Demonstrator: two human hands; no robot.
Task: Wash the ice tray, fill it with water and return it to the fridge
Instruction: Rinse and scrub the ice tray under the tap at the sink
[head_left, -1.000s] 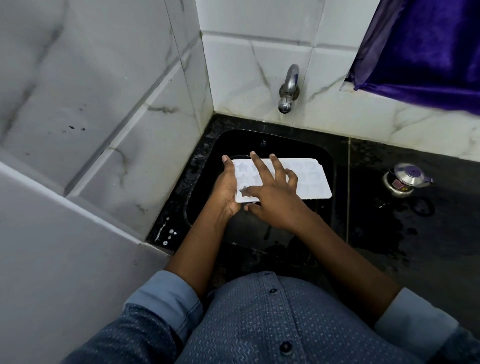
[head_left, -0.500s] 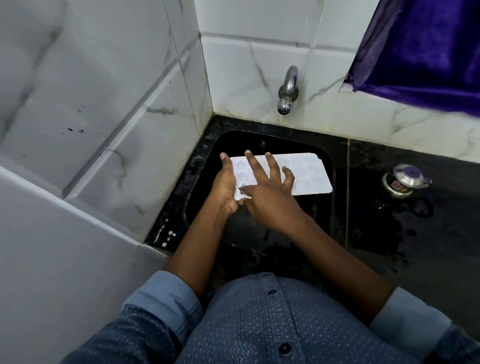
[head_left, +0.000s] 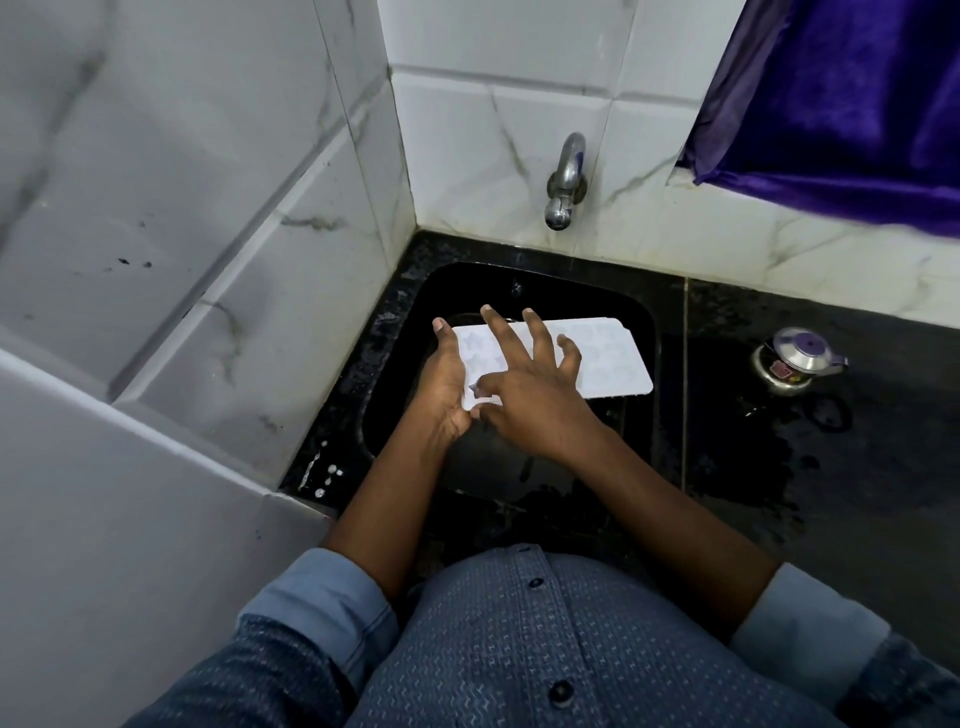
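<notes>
A white ice tray (head_left: 608, 358) with star-shaped moulds is held level over the black sink (head_left: 524, 273), below the steel tap (head_left: 563, 182). My left hand (head_left: 444, 387) grips the tray's left end, thumb along the edge and fingers hidden underneath. My right hand (head_left: 530, 387) lies on top of the tray's left half with its fingers spread and straight, touching the moulds. No water stream shows from the tap.
The sink sits in a wet black stone counter (head_left: 831, 467) in a corner of white marble-look tiles. A small steel lidded pot (head_left: 797, 361) stands on the counter to the right. A purple cloth (head_left: 841, 98) hangs at the upper right.
My right hand has slid slightly left across the tray's top with fingers still spread. The left hand and the tray have stayed almost in place.
</notes>
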